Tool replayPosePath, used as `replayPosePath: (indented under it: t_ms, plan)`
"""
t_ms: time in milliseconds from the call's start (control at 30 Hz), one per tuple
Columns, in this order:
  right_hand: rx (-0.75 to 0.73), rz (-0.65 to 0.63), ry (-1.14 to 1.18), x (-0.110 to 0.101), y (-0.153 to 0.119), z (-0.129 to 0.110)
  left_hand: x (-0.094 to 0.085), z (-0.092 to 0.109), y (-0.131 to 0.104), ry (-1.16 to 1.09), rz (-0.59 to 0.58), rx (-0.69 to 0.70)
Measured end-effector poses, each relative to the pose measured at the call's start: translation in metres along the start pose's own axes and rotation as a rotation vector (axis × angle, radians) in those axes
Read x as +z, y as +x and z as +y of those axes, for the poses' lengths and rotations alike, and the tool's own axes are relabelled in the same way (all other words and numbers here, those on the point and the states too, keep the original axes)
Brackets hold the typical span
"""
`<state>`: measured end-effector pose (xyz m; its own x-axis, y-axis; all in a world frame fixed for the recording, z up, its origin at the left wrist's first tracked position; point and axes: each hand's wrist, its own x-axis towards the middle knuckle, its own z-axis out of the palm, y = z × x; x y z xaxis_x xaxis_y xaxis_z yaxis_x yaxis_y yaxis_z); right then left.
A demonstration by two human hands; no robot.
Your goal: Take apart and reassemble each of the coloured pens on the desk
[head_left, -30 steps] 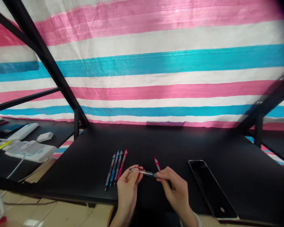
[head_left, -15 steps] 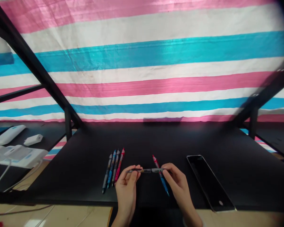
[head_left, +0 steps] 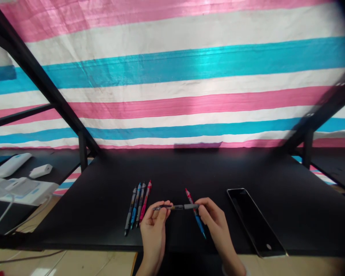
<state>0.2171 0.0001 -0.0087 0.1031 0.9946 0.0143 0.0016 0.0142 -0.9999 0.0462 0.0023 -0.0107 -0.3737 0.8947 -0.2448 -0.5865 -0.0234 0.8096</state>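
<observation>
Between my hands a clear-barrelled pen [head_left: 178,207] with a grey grip lies level, just above the black table. My left hand [head_left: 155,228] pinches its left part between thumb and fingers. At the grey end, the fingertips of my right hand [head_left: 214,220] are closed on the pen. Below and behind that end lies a pen with a red top and blue grip [head_left: 200,225], slanted on the table and partly covered by the held pen. Left of my left hand, several pens [head_left: 137,207] with grey, blue and pink-red grips lie side by side.
A black smartphone [head_left: 255,222] lies right of my right hand, reaching the front edge of the black table [head_left: 103,226]. White power strips [head_left: 25,189] and a charger [head_left: 41,171] sit on the left. Black metal frame bars [head_left: 46,82] flank a striped sheet [head_left: 172,69] behind.
My right fingertips have shifted slightly at the pen's grey end, with more of the grey grip showing. My left hand and the pens on the table stay in place.
</observation>
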Motion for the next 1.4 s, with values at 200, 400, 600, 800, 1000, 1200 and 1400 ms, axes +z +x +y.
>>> replayPosePath:
  t_ms: [200,400,600,800,1000,1200,1400]
  plan:
    - [-0.029,0.002,0.013,-0.002,0.000,0.002,-0.001,0.000,0.000,-0.005,-0.016,0.015]
    - [-0.036,0.022,0.044,-0.002,0.002,0.003,-0.004,-0.001,0.000,0.033,-0.055,0.037]
    - [-0.025,0.051,0.068,-0.003,0.002,0.008,-0.005,0.002,-0.002,0.046,-0.140,0.025]
    - [-0.019,0.154,0.143,-0.004,0.001,0.018,-0.005,0.004,-0.003,0.043,-0.195,-0.005]
    - [-0.020,0.208,0.241,-0.007,0.001,0.024,-0.006,0.001,0.001,0.036,-0.109,0.021]
    - [-0.050,0.294,0.454,-0.008,0.000,0.027,-0.006,0.000,0.004,-0.033,0.027,0.061]
    - [-0.044,0.303,0.575,-0.009,-0.001,0.027,-0.007,-0.001,0.003,-0.067,0.051,0.088]
